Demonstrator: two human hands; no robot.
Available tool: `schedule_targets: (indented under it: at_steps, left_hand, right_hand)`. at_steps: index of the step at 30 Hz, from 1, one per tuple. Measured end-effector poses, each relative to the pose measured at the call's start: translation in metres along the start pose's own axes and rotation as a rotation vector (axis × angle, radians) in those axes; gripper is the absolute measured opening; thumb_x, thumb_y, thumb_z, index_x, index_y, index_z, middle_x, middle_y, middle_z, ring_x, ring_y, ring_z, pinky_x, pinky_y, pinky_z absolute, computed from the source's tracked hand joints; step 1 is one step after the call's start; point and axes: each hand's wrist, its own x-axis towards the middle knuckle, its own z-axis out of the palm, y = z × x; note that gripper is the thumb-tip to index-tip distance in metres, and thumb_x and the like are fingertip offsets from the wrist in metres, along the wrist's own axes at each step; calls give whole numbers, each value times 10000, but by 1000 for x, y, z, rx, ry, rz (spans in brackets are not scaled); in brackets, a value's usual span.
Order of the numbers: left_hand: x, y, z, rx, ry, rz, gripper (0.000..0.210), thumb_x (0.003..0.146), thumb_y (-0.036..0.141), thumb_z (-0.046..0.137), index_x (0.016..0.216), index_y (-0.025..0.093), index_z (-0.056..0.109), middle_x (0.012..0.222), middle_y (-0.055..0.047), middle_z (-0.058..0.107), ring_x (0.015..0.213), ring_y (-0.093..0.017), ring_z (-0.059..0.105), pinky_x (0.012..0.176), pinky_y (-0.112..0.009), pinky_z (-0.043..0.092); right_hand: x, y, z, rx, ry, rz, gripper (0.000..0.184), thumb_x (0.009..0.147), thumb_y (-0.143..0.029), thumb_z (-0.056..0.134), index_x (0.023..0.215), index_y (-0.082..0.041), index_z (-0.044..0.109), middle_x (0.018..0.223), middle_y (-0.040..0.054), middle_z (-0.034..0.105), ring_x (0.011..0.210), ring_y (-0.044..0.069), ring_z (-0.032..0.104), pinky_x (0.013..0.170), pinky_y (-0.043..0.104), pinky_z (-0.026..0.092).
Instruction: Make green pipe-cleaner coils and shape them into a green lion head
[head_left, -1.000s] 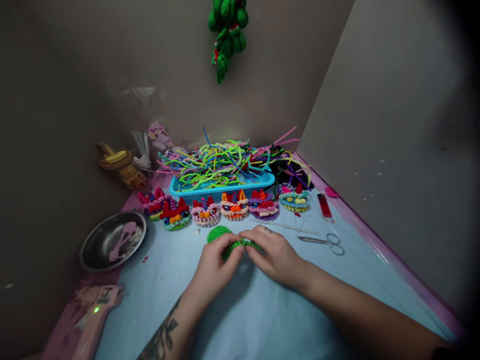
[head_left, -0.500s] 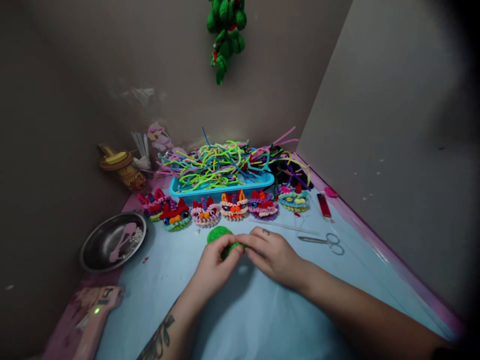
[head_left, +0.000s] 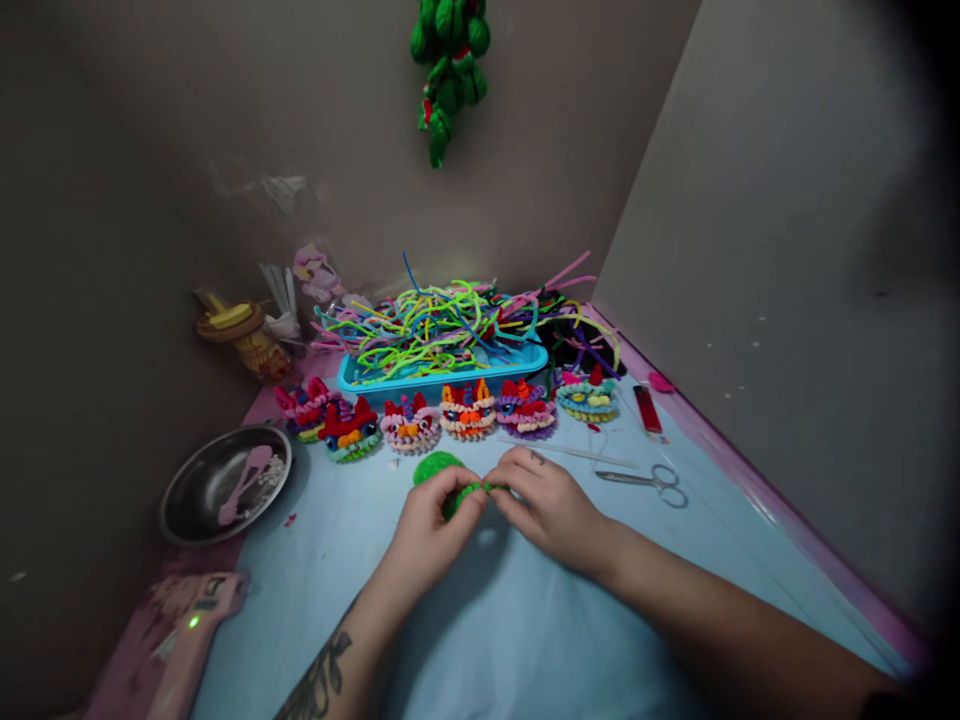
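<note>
A rounded green pipe-cleaner piece (head_left: 437,465) is held just above the blue table cover. My left hand (head_left: 433,520) is closed around it, thumb and fingers pinching its near edge. Its lower part is partly hidden behind my fingers. To the right, the fingertips of my right hand (head_left: 546,505) pinch a short twisted green end (head_left: 495,487) coming off the same piece. Only a small gap separates the fingertips of both hands.
Several colourful lion-head figures (head_left: 469,412) stand in a row behind my hands, before a blue tray (head_left: 442,377) heaped with pipe cleaners (head_left: 450,325). Scissors (head_left: 652,482) lie at right. A metal bowl (head_left: 176,500) and a pink device (head_left: 191,640) are at left.
My right fingertips have shifted slightly away from my left hand, so a bit of green end now shows between them. The left hand keeps its grip.
</note>
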Motion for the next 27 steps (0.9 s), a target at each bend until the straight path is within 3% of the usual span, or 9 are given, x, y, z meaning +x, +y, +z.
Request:
schedule_targets:
  at_steps: [8, 15, 20, 27]
  left_hand:
    - [-2, 5, 0, 68, 23, 37, 92, 822, 241, 541, 818, 169, 598, 767, -15, 618, 718, -145, 559, 653, -242, 430]
    - [-2, 2, -1, 90, 44, 74, 132, 849, 290, 536, 898, 177, 583, 855, -33, 629, 789, -159, 584, 700, -259, 452]
    - [-4, 2, 1, 283, 42, 156, 153, 846, 330, 569, 891, 184, 580, 863, -45, 632, 831, -188, 581, 735, -293, 443]
    - [-7, 5, 2, 408, 53, 244, 98, 889, 245, 466, 873, 190, 546, 844, -58, 629, 820, -199, 570, 742, -323, 438]
  right_hand:
    - [1, 1, 0, -65, -13, 4, 115, 873, -117, 480, 891, -174, 578, 856, 65, 569, 832, 197, 536, 731, 321, 446]
    - [2, -2, -2, 6, 30, 28, 112, 850, -99, 505, 874, -182, 577, 838, 48, 563, 818, 178, 538, 721, 298, 442]
    - [0, -2, -2, -89, -2, -30, 99, 844, -113, 507, 844, -178, 582, 821, 55, 565, 796, 190, 528, 708, 314, 439]
    - [0, -4, -2, -144, -6, -64, 106, 879, -151, 494, 848, -177, 592, 813, 60, 570, 794, 193, 526, 713, 317, 439]
